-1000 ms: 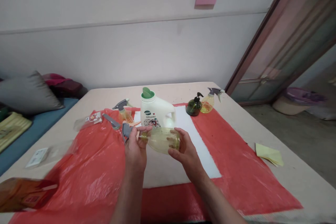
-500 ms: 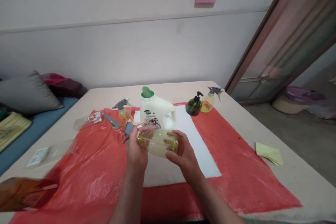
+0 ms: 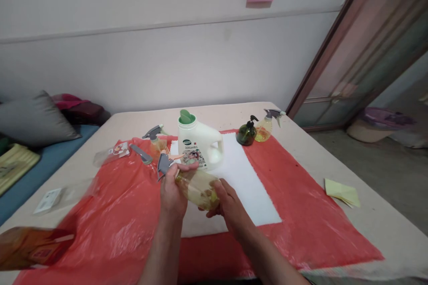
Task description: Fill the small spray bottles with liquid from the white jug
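A clear yellowish spray bottle lies tilted between my hands, its base lower and to the right. My left hand is wrapped round its neck end, where a grey trigger head with an orange part sticks out to the upper left. At the base, my right hand has its fingers closed round the bottle. Just behind stands a white jug with a green-rimmed mouth, a handle and a picture label. Under both hands is a white cloth on a red plastic sheet.
Back right stand a dark green pump bottle and another spray bottle. At left are a third spray bottle, a grey-handled brush-like tool, clear packaging and an orange-brown packet. A folded yellow cloth lies right.
The bottle has tipped from nearly level to slanting, its base now lower and nearer me. My right hand has moved down with it and turned, its fingers closing further round the base.
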`<state>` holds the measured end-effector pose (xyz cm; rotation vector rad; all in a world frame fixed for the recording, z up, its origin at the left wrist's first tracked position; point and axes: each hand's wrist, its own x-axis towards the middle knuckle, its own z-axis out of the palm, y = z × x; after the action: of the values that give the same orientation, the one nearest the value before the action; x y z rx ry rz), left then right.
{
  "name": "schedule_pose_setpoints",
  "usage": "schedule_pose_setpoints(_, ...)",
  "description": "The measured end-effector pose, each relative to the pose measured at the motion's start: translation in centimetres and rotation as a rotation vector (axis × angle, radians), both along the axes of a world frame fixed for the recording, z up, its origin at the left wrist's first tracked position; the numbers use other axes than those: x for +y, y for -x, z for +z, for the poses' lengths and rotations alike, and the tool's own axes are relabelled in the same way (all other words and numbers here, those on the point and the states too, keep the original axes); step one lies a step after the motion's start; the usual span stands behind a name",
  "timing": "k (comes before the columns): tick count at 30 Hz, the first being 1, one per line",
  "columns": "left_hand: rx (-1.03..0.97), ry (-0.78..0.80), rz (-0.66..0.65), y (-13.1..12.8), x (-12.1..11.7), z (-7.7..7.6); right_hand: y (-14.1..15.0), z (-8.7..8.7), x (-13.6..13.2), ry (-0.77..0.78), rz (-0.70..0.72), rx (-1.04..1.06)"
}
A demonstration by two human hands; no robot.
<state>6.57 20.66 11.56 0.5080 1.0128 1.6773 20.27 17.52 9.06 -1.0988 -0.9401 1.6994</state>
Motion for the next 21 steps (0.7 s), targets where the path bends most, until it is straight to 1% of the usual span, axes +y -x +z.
schedule_pose_setpoints(3,0.032,0.005,0.081,-0.2,-0.1,0.4,0.1,0.2,-0.2,0.04,0.068,0.035)
schedule_pose_setpoints(5,0.022,0.022,0.129,-0.1,0.0,0.7,0.1,0.3,-0.3,0.01,0.077,0.09)
schedule_pose_setpoints(7,0.005,0.026,0.147,0.2,0.1,0.9,0.1,0.3,-0.3,-0.037,0.086,0.14)
schedule_pose_setpoints(9,0.005,0.02,0.125,0.8,0.0,1.0,0.0,0.1,-0.4,-0.072,0.112,0.148)
schedule_pose_setpoints(12,0.023,0.011,0.016,1.4,-0.2,1.0,0.1,-0.3,-0.5,-0.083,0.185,0.087)
schedule_pose_setpoints(14,0.046,-0.016,-0.031,1.4,-0.5,0.8,0.3,-0.4,-0.6,-0.037,0.187,0.065)
schedule_pose_setpoints(15,0.06,-0.029,-0.029,1.3,-0.5,0.8,0.4,-0.5,-0.7,0.002,0.175,0.067)
schedule_pose_setpoints(18,0.058,-0.006,0.053,0.9,-0.4,0.7,0.8,-0.3,-0.8,0.095,0.146,0.09)
schedule_pose_setpoints(19,0.038,0.027,0.087,0.8,-0.3,0.7,0.9,-0.2,-0.9,0.087,0.14,0.088)
schedule_pose_setpoints(21,-0.026,0.106,0.143,0.9,0.0,0.8,1.1,0.1,-0.9,0.009,0.118,0.05)
